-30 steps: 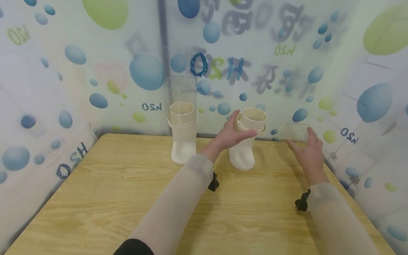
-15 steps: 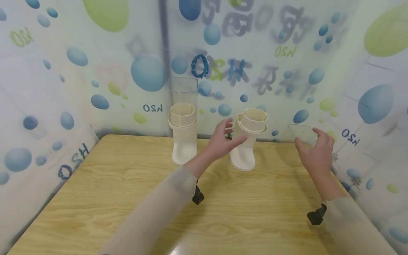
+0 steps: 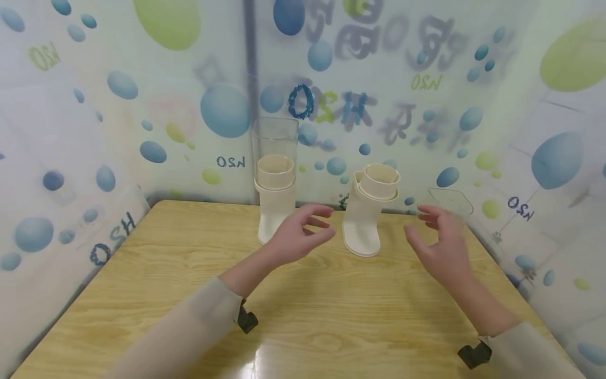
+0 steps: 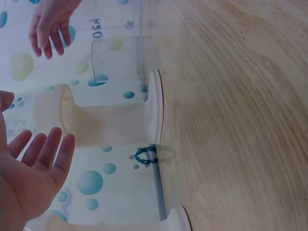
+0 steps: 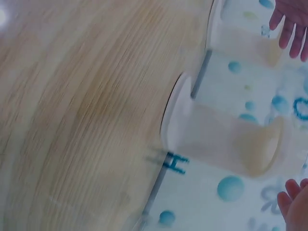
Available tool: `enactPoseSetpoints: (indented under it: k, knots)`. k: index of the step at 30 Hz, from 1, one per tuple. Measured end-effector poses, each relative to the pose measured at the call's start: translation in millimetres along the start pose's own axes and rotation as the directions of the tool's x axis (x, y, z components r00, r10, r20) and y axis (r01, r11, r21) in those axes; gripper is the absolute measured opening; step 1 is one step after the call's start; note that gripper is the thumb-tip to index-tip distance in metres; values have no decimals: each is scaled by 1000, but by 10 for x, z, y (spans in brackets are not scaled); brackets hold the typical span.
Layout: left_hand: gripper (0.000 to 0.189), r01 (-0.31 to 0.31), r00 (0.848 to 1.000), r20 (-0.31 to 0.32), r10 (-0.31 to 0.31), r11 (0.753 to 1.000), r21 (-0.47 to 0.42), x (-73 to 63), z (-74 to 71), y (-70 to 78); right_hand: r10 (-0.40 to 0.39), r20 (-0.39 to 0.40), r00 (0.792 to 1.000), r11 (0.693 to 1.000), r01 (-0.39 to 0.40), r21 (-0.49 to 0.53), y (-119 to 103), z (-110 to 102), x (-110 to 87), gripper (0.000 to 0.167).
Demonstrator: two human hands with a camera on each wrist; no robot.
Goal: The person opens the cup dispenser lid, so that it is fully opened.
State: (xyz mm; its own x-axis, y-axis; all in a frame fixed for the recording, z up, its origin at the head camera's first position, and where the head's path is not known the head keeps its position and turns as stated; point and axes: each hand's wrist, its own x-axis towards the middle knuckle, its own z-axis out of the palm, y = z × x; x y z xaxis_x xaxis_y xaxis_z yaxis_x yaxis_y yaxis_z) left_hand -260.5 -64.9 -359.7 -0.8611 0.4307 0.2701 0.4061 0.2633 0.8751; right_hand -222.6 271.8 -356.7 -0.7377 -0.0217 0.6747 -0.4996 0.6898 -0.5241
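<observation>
In the head view, a cream-white stand (image 3: 362, 223) with a round cup-like collar on top stands upright on the table, between my two hands. My left hand (image 3: 300, 237) is to its left, fingers loosely bent and apart from it. In view it covers part of the base of a matching stand (image 3: 272, 208), which has a tall clear container (image 3: 279, 131) on top. On the right, my right hand (image 3: 442, 247) hovers with loosely bent fingers and holds nothing. Behind it stands a clear container (image 4: 118, 62), its rim faintly visible in the head view.
The wooden table (image 3: 303, 310) meets a backdrop (image 3: 189, 158) printed with blue and green drops, close behind the stands. Side panels rise along the table's left and right edges. Each wrist carries a small black camera (image 3: 475, 353).
My left hand has let go of the right stand and drawn back to the left. My right hand has come away from the clear container, toward me. Stands and containers stay put.
</observation>
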Motion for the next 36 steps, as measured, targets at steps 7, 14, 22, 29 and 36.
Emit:
enactPoseSetpoints:
  k: [7,14,22,29,36]
  knots:
    - [47,-25,999,-36,26,1000,14,-337,-283,1,-116,83,990,993,113,35,-303,237,-19,51]
    - [46,11,992,-126,-2,998,66,-517,-628,-67,-118,178,977,992,109,61,-585,439,88,52]
    - [55,53,977,-211,-29,993,109,-522,-1082,-186,-128,236,963,991,112,78,-911,705,418,52]
    - [76,71,960,-276,-53,996,54,-295,-1349,-274,-126,264,956,987,95,128,-1203,939,853,59]
    - [106,113,970,-220,-104,993,30,4,-1564,-326,-160,311,937,987,154,43,-1451,1240,1246,74]
